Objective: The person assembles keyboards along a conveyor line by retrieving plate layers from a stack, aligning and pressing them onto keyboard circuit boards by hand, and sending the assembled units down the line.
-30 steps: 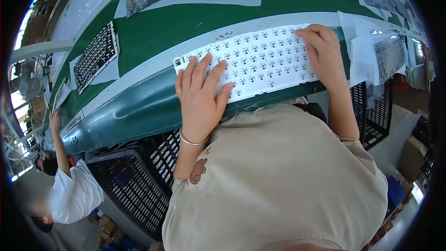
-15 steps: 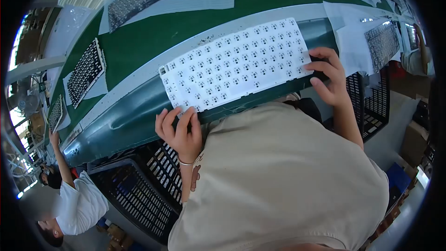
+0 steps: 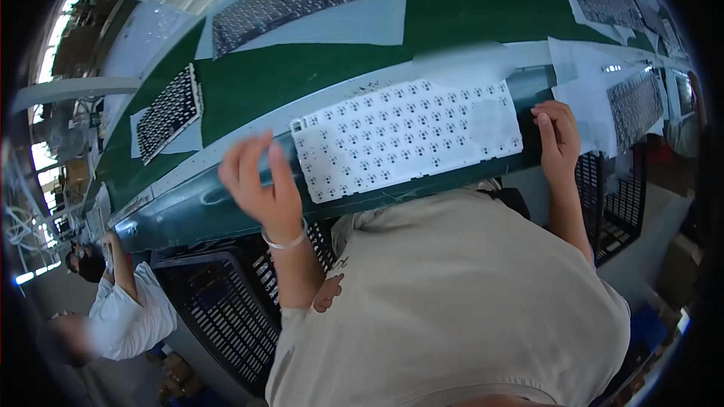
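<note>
A white keyboard circuit board (image 3: 407, 139), dotted with rows of dark switch marks, lies on the dark green padded front edge of the bench. My left hand (image 3: 260, 181) is raised just left of the board, apart from it. Its fingers are spread and smeared by motion, with nothing visible in them. My right hand (image 3: 556, 136) is beyond the board's right end, not touching it. Its fingers are curled in with the thumb against them, and I see nothing held. A blurred white patch covers the area by the board's upper right edge.
A dark keyboard part (image 3: 286, 4) lies on a white sheet (image 3: 381, 19) farther back. A black-dotted keyboard (image 3: 170, 114) rests at the left. Another dark board (image 3: 635, 102) lies at the right. Black crates (image 3: 226, 309) stand below the bench. A co-worker (image 3: 139, 309) is at lower left.
Both hands have let go of the white keyboard circuit board. My left hand has lifted up and left, and my right hand has moved right with its fingers curling in.
</note>
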`<act>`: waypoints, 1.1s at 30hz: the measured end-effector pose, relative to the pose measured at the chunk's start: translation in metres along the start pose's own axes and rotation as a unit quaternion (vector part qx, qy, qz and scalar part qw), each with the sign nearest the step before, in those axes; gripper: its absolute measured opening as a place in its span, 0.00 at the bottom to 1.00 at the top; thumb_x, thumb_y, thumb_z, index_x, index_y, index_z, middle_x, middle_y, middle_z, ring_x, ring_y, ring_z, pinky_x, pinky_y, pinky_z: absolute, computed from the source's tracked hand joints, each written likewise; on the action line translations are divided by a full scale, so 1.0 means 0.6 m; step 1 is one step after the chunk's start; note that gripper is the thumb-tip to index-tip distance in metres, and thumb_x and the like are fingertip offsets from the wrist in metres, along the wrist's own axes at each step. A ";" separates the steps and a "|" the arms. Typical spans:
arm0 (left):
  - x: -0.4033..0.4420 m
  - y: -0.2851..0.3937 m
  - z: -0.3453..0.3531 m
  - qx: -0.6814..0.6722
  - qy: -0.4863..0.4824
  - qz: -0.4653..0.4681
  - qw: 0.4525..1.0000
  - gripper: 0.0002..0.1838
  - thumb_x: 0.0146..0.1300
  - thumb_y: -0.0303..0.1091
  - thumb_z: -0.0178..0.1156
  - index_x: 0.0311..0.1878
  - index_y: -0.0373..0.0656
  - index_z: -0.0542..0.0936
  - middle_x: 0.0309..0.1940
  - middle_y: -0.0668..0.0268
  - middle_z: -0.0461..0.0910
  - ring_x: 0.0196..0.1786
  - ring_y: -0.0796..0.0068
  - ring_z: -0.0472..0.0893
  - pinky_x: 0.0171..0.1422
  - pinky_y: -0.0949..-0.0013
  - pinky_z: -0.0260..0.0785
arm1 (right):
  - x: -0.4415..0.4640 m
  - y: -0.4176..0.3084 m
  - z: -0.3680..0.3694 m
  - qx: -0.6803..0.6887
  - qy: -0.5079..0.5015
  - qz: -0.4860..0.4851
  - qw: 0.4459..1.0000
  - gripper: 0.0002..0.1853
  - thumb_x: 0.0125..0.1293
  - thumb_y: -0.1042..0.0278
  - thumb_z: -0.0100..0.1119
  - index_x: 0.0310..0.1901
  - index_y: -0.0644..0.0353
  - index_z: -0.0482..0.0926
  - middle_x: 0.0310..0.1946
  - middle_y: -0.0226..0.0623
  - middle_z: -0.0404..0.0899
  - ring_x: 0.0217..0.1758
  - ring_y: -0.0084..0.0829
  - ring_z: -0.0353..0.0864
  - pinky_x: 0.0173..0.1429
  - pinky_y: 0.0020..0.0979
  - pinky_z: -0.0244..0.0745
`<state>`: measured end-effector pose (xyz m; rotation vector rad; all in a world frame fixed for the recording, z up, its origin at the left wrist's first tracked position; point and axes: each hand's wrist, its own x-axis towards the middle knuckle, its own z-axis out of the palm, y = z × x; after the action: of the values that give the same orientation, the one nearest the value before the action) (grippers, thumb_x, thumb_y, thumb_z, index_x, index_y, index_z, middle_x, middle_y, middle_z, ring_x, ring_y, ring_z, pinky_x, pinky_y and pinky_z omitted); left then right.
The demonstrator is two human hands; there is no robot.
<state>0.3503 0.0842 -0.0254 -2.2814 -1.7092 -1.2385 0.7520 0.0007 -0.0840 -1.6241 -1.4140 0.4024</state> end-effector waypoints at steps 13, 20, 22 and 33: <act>0.333 -0.108 0.490 0.174 -0.234 0.027 0.956 0.24 0.73 0.58 0.46 0.65 0.62 0.77 0.68 0.65 0.72 0.71 0.54 0.69 0.66 0.29 0.58 | -0.004 -0.007 0.020 -0.045 0.129 -0.037 0.990 0.02 0.67 0.77 0.59 0.38 0.64 0.81 0.38 0.40 0.80 0.35 0.31 0.79 0.37 0.27 0.71; 0.369 -0.110 0.451 0.142 -0.229 0.040 0.962 0.19 0.74 0.52 0.49 0.53 0.55 0.85 0.55 0.63 0.83 0.60 0.57 0.79 0.69 0.38 0.60 | -0.008 -0.019 0.023 -0.043 0.095 -0.003 0.995 0.02 0.62 0.76 0.63 0.35 0.63 0.82 0.37 0.39 0.80 0.32 0.35 0.80 0.36 0.31 0.76; 0.414 -0.143 0.427 0.034 -0.168 0.065 0.983 0.21 0.75 0.50 0.48 0.52 0.49 0.85 0.51 0.57 0.84 0.56 0.53 0.81 0.67 0.47 0.64 | -0.005 -0.014 0.020 -0.030 0.083 0.003 0.996 0.02 0.63 0.76 0.63 0.36 0.63 0.82 0.37 0.39 0.80 0.33 0.34 0.80 0.36 0.31 0.75; 0.476 -0.084 -0.050 -0.653 0.047 -0.042 0.755 0.15 0.77 0.36 0.43 0.54 0.43 0.78 0.49 0.61 0.81 0.56 0.66 0.80 0.69 0.58 0.71 | 0.024 -0.085 0.035 -0.002 0.113 -0.074 0.991 0.07 0.66 0.78 0.61 0.44 0.64 0.83 0.46 0.41 0.79 0.42 0.29 0.79 0.41 0.25 0.75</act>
<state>0.3141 0.3170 0.1467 -2.4070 -0.8532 -3.1971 0.7097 0.0187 -0.0502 -1.5031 -1.3518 0.1251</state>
